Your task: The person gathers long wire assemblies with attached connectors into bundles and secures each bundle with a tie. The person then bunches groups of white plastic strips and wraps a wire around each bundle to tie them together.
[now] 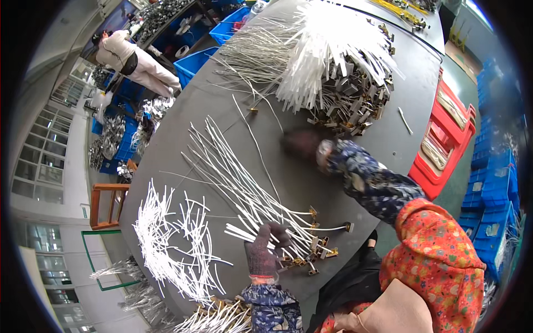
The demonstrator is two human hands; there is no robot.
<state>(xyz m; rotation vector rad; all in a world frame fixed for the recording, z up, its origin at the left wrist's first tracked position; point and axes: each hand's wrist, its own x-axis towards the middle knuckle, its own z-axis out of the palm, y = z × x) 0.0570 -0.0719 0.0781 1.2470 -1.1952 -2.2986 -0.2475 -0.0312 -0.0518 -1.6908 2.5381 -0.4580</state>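
My left hand (pixel 264 251), in a dark knitted glove, is closed around several short white tubes (pixel 240 231). It rests over the near end of a bundle of long white cables (pixel 236 172). Brass-coloured metal connectors (pixel 311 256) sit at the bundle's near right end, just beyond my fingers. My right hand (pixel 302 143), also gloved, is smeared by motion, so its fingers do not read clearly. It is over the grey table beside a heap of metal connectors (pixel 352 100). One thin cable (pixel 272 108) runs toward it; whether they touch I cannot tell.
White sleeves (pixel 333 39) cover the far heap. Loose white tubes (pixel 158 244) lie at the left on the grey table (pixel 355 200). A red stool (pixel 444 139) and blue crates (pixel 491 188) stand to the right. A person (pixel 133 61) bends at another bench, far left.
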